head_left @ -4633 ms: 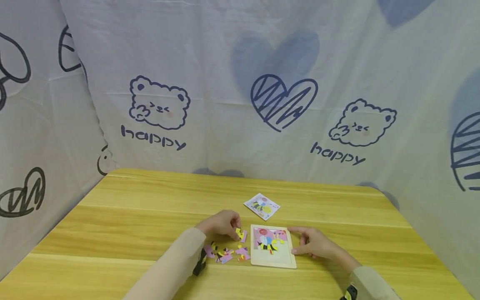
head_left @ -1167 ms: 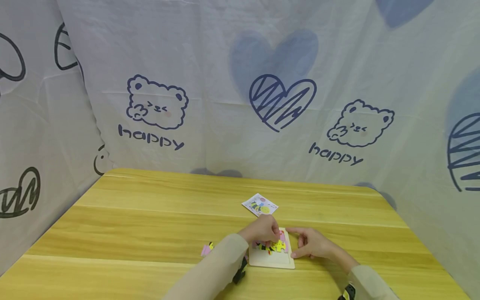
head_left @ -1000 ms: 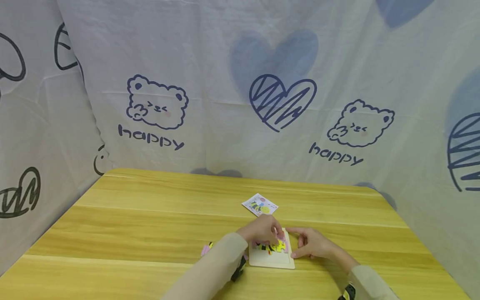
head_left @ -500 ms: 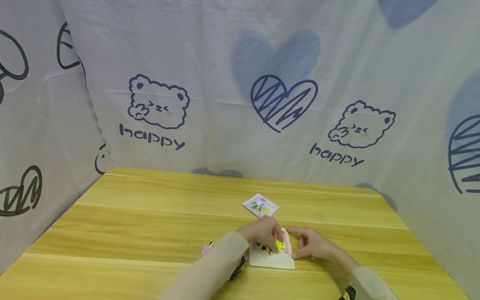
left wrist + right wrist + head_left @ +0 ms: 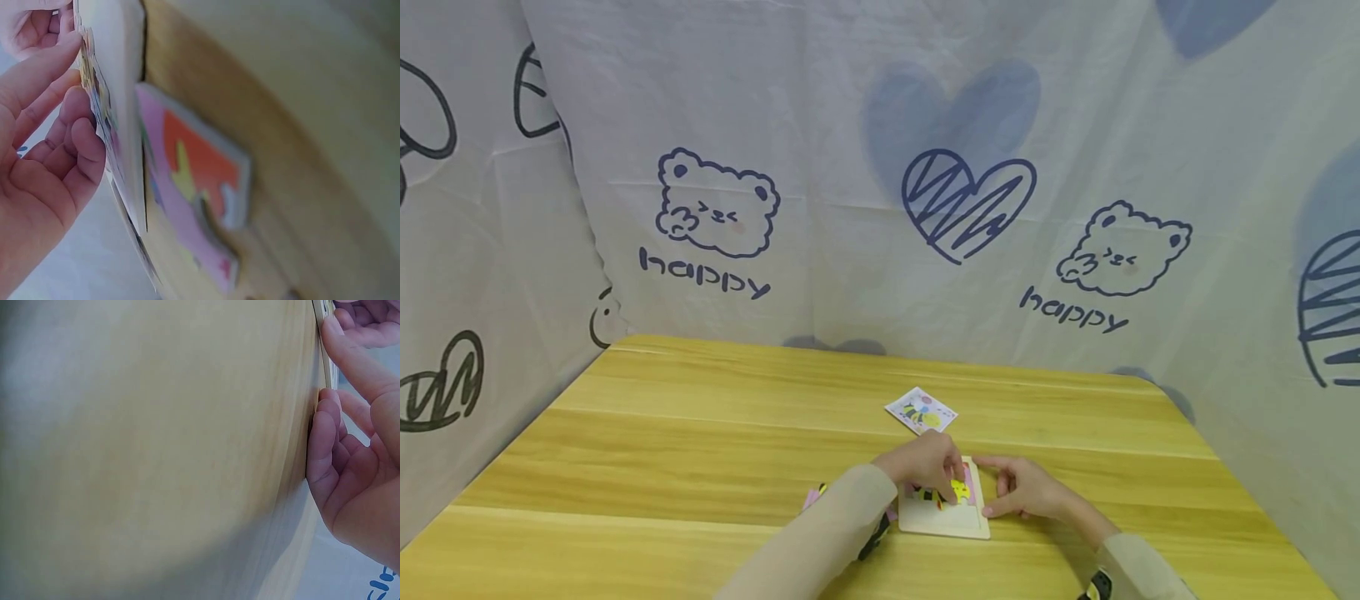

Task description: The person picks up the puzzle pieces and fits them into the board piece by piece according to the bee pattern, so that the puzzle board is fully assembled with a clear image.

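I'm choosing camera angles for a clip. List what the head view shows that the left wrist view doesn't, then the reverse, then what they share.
Only the head view shows the printed face of the card, and the bears and striped heart drawn on the cloth.

Only the left wrist view shows the palm side of the left hand and the orange patch on a loose pink piece near the board.

Both show the left hand's fingers at the pieces in the board, at least part of the right hand, and the table.

The tray (image 5: pixel 936 522) is unobstructed from the near side, left grip (image 5: pixel 928 461) blocking its far-left corner
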Demonstrator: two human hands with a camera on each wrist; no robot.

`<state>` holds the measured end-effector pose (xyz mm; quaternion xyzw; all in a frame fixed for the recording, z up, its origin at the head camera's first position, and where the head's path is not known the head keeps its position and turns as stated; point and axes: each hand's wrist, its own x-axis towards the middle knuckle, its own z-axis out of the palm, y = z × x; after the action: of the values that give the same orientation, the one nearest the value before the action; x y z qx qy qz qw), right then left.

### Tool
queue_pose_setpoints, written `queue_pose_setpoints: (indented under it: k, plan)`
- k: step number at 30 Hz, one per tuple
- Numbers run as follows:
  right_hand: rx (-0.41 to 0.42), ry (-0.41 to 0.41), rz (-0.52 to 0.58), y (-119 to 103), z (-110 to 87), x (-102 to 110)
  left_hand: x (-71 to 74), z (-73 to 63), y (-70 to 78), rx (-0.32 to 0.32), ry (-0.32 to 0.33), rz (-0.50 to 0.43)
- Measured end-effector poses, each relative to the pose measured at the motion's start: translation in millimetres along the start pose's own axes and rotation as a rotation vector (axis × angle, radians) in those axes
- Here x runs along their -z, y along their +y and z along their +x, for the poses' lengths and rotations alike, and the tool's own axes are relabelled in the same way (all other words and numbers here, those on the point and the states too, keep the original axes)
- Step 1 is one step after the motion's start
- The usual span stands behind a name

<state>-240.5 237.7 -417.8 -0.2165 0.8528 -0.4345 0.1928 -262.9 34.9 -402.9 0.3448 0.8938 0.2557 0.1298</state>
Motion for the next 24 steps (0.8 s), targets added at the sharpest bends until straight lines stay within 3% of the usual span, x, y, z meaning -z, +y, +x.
queue_pose_setpoints:
  k: [12, 24]
  plan:
    - [0.004, 0.010, -0.014, 1.5, 1.1, -0.3, -0.2, -1.2, 0.7, 0.015, 0.026, 0.000]
    - [0.002, 0.018, -0.025, -3.9, 1.3, -4.5, -2.5, -2.4, 1.0, 0.099, 0.003, -0.081]
